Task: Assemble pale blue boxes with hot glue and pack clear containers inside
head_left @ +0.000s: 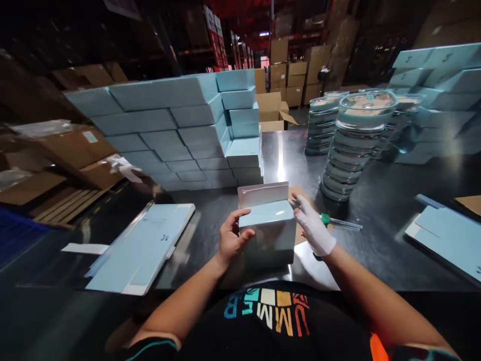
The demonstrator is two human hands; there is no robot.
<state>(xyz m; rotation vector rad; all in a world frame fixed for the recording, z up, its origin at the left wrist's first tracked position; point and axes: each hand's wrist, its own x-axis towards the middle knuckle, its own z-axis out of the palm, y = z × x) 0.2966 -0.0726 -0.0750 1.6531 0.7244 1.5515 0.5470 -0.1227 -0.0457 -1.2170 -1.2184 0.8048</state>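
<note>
A pale blue cardboard box [267, 243] stands on the metal table in front of me, its lid flap [263, 194] raised at the far side. My left hand [233, 235], bare, grips the left side of this box, thumb on the near face and fingers over the top edge. At its upper right corner is my right hand [311, 225] in a white glove, with the fingertips closed on the edge there. Just right of the glove lies a green-handled tool [325, 219] with a metal shaft. Brown cardboard [299, 228] shows partly behind the box.
A wall of stacked pale boxes [161, 120] rises at the back left. Stacks of round glass dishes [349, 145] stand at the right, with more boxes [439, 100] beyond. Flat box blanks lie left [145, 250] and right [447, 235]. Cartons [71, 145] fill the left floor.
</note>
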